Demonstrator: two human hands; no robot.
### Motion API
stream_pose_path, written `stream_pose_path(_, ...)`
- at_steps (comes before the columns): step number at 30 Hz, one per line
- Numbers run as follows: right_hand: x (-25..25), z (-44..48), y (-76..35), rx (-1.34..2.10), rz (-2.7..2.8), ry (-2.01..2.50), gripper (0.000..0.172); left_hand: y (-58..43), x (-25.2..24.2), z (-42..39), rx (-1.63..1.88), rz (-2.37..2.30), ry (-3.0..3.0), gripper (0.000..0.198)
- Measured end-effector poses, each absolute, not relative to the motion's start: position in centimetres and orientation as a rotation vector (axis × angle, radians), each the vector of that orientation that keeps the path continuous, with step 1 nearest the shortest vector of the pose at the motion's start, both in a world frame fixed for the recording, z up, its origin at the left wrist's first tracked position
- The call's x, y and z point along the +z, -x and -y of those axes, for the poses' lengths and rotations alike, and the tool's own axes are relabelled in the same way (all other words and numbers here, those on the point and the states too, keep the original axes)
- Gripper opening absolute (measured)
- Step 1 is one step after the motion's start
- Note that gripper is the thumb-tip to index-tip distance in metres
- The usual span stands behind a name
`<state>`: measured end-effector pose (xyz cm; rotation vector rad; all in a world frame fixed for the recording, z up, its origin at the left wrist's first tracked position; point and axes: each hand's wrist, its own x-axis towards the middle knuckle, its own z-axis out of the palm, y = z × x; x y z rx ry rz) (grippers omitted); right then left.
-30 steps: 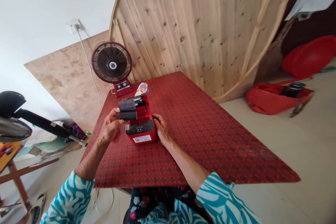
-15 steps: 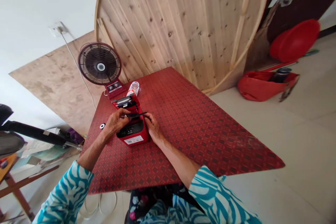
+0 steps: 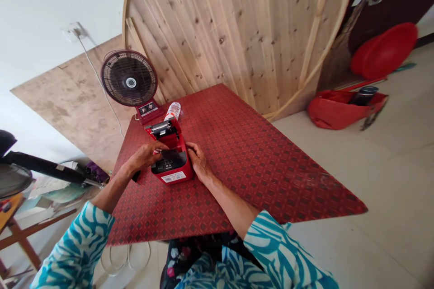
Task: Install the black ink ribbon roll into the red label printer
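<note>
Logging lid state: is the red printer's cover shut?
No: the red printer has its cover flipped back and standing open.

Red patterned tabletop (image 3: 254, 158). On it: red printer (image 3: 171, 167), lid open; table fan (image 3: 130, 83) at far corner; plastic bottle (image 3: 172, 110) lying beside the fan's base.

Nothing legible. White sticker (image 3: 172, 178) on the front of the red printer (image 3: 185, 168): lines of print, too small to read. Faint marks by the buttons on its black panel (image 3: 168, 165): blurred. Markings around the knobs on the fan base (image 3: 148, 109): unreadable too. Wrapper on the plastic bottle (image 3: 172, 110): no letters to make out
</note>
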<state>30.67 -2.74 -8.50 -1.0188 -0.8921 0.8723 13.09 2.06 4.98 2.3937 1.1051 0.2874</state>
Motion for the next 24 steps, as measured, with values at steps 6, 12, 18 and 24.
stream_pose_path(6,-8.7,2.6,-30.7,0.871,0.897,1.026,0.031,-13.7,5.6,-2.4,0.344,-1.083,-2.386,0.043)
stream_pose_path(12,-8.7,2.5,-30.5,0.900,0.886,1.022,0.031,-13.9,6.2,-0.6,0.733,-1.065,-1.918,0.036)
stream_pose_path(18,-5.8,3.9,-31.6,0.709,0.973,0.909,0.026,-17.1,6.1,2.0,0.971,-1.025,-1.631,0.045)
stream_pose_path(24,-3.3,5.3,-32.6,0.829,0.959,0.728,0.035,-20.8,3.7,2.4,1.098,-0.986,-1.897,0.035)
